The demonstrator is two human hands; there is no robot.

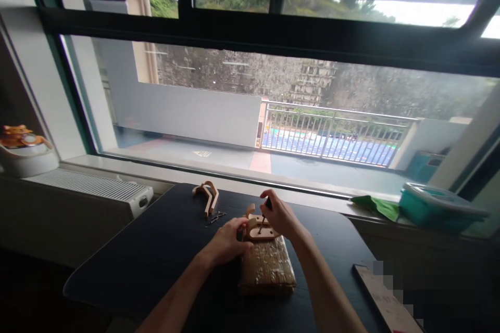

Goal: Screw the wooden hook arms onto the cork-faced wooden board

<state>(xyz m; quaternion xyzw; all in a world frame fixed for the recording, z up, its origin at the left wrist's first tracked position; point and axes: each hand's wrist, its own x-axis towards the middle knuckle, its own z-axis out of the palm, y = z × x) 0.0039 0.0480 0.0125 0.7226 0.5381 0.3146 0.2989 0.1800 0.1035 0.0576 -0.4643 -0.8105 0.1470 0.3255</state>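
Note:
My right hand [282,218] is closed around the dark handle of a screwdriver [263,222], held nearly upright. Its tip meets a pale wooden hook [265,234] with screw holes. My left hand [228,242] grips the hook's curved end from the left, thumb towards me; part of the grip is hidden. Just behind lies a second wooden hook [250,210], partly covered by my right hand. Both rest on a brown block wrapped in shiny clear film [269,265]. Several screws [216,217] lie loose to the left, near more curved wooden hooks [211,197].
Everything stands on a dark table [156,250] under a wide window. A flat board [383,296] lies at the right edge. On the sill sit a teal box [433,210] and a green cloth-like item [377,207]. A white radiator [97,187] stands left.

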